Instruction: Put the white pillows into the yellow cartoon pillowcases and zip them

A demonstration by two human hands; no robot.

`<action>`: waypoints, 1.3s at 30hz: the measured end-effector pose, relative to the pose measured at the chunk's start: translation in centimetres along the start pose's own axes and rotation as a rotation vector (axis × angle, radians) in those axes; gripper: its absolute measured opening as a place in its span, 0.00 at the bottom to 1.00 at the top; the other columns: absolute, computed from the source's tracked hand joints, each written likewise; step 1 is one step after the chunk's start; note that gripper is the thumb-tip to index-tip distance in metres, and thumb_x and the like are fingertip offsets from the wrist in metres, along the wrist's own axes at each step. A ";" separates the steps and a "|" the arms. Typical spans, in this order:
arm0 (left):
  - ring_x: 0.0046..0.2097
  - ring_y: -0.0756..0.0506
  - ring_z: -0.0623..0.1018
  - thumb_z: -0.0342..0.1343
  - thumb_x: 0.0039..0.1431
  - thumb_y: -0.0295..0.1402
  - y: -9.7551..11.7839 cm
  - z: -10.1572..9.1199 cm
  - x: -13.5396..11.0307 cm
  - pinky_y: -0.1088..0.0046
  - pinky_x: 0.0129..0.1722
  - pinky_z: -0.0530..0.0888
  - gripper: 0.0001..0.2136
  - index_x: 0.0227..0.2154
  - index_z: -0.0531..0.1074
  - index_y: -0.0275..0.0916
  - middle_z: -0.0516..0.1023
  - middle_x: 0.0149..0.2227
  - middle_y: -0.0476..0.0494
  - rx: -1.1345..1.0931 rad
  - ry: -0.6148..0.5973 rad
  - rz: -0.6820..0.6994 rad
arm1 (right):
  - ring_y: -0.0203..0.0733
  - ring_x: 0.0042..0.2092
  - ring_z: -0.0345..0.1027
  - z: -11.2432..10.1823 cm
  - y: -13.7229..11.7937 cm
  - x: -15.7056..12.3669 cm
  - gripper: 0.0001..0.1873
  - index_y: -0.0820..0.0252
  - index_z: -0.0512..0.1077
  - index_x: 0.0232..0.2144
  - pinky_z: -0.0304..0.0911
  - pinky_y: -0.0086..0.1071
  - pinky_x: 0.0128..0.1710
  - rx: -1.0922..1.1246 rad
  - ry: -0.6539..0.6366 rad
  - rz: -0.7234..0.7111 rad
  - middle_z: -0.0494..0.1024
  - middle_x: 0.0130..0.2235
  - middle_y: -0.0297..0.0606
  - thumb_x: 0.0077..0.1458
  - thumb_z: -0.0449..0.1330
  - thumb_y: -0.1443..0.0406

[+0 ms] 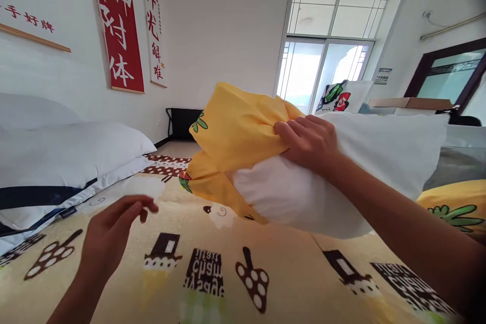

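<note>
My right hand (309, 142) is closed on the edge of a yellow pillowcase (235, 134), which covers the far end of a white pillow (379, 162). The pillow is held up above the bed, and most of it is bare. A loose flap of the yellow cloth hangs down under it. My left hand (114, 233) hovers lower left over the patterned yellow bedspread (212, 263). Its fingers are loosely curled and apart, and they hold nothing.
White pillows and a folded white duvet with a dark stripe (56, 167) lie at the left of the bed. Another yellow pillow (455, 205) lies at the right. Red banners (119, 25) hang on the wall. A sliding glass door (322, 73) stands behind.
</note>
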State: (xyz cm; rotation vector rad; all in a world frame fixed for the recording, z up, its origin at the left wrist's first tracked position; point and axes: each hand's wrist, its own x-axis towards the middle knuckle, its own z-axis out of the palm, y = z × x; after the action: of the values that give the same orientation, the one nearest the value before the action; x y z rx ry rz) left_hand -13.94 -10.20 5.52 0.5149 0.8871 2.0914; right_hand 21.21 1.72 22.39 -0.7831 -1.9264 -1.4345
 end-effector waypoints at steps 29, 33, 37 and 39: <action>0.25 0.53 0.67 0.53 0.61 0.36 -1.6 6.1 -0.7 0.79 0.26 0.65 0.17 0.18 0.64 0.36 0.65 0.22 0.52 1.005 -0.636 0.777 | 0.44 0.53 0.64 -4.2 -11.3 -4.8 0.28 0.54 0.66 0.51 0.53 0.42 0.54 0.688 -0.342 0.051 0.72 0.52 0.41 0.52 0.46 0.79; 0.25 0.55 0.67 0.53 0.62 0.32 -1.1 6.2 -2.7 0.81 0.24 0.64 0.11 0.23 0.71 0.38 0.65 0.23 0.53 0.990 -0.650 0.836 | 0.48 0.59 0.58 -3.5 -14.1 -3.2 0.26 0.55 0.59 0.59 0.52 0.44 0.55 0.850 -0.111 0.208 0.63 0.60 0.44 0.58 0.50 0.71; 0.24 0.56 0.67 0.54 0.61 0.28 -1.0 6.4 -4.6 0.83 0.25 0.65 0.09 0.26 0.73 0.40 0.64 0.22 0.54 1.081 -0.641 1.010 | 0.41 0.45 0.67 0.0 -15.9 -4.5 0.13 0.55 0.67 0.47 0.56 0.38 0.50 1.197 -0.013 0.286 0.74 0.42 0.36 0.58 0.57 0.66; 0.23 0.56 0.67 0.55 0.60 0.27 -1.1 6.6 -5.2 0.82 0.25 0.66 0.08 0.25 0.72 0.39 0.63 0.21 0.54 1.140 -0.658 1.092 | 0.37 0.36 0.65 1.4 -16.4 -5.5 0.02 0.56 0.68 0.35 0.58 0.35 0.43 1.318 0.048 0.365 0.71 0.32 0.32 0.58 0.57 0.68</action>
State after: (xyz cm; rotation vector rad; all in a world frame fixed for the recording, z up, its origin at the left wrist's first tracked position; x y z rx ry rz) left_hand -6.25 -11.10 8.84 2.5551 1.4916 1.7157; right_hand 12.19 -1.43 7.92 -0.3717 -2.0030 0.1617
